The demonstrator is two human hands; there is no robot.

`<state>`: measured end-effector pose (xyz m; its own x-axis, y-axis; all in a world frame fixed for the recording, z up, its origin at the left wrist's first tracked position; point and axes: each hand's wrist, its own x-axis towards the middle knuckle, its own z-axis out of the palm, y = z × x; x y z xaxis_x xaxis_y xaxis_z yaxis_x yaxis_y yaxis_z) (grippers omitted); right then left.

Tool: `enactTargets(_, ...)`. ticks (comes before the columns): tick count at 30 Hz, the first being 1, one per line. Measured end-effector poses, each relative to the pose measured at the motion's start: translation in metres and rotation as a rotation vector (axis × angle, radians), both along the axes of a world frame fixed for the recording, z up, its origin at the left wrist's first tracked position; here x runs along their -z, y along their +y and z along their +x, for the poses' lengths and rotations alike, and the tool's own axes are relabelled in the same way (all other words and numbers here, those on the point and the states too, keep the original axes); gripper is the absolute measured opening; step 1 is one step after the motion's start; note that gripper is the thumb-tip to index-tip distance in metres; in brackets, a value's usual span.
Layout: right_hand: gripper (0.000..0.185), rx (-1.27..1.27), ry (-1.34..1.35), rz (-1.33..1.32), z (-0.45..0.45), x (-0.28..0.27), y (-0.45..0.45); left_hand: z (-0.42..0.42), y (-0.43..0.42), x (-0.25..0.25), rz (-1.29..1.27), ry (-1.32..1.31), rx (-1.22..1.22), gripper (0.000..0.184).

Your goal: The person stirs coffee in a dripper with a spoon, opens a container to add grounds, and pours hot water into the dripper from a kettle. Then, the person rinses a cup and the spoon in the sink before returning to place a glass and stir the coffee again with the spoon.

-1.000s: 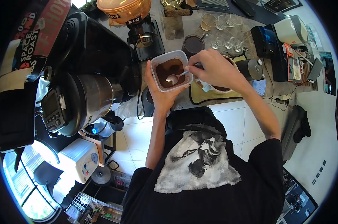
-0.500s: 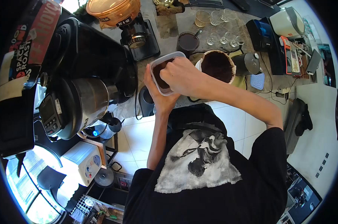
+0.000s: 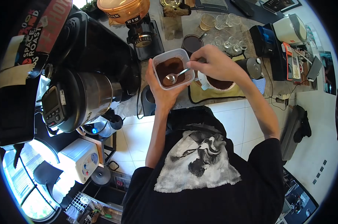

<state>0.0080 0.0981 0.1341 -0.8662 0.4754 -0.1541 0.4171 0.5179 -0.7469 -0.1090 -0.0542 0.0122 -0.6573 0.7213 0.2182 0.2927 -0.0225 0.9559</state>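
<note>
My left hand [image 3: 163, 98] grips a clear plastic tub [image 3: 191, 77] from below and the side, holding it up over the counter. Dark brown powder, looking like ground coffee [image 3: 169, 66], covers its bottom. Pinched in my right hand [image 3: 218, 62] is a metal spoon [image 3: 172, 78], whose bowl sits inside the tub over the powder. Partly hidden under my right hand and forearm is a white cup-like vessel [image 3: 204, 80] with dark brown contents. Behind the tub stands a mug [image 3: 192, 44] of dark liquid with a spoon handle sticking out.
Several small glasses [image 3: 207, 22] stand at the back. A black grinder with an orange hopper [image 3: 124, 6] is behind on the left, and a large black machine [image 3: 96, 56] stands nearer. A dark metal pitcher [image 3: 249, 68] and yellow cloth [image 3: 217, 95] lie to the right.
My right hand has come up out of the tub and moved right, bringing the spoon into sight. The tub has shifted slightly right in view, and its powder now shows.
</note>
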Motion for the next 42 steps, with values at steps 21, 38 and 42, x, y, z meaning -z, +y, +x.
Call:
enactTargets(21,0.02,0.245,-0.043,0.678,0.107,-0.019,-0.01,-0.003,0.001,-0.018,0.047,-0.079,0.111,0.12)
enactTargets(38,0.023,0.007,0.135,0.533,0.011,-0.025,-0.03,-0.004,0.001,-0.02,0.059,-0.106,0.083,0.118)
enactTargets(42,0.022,0.512,0.38,0.366,0.09,-0.036,-0.005,-0.01,0.0,-0.011,0.037,0.017,0.072,0.118)
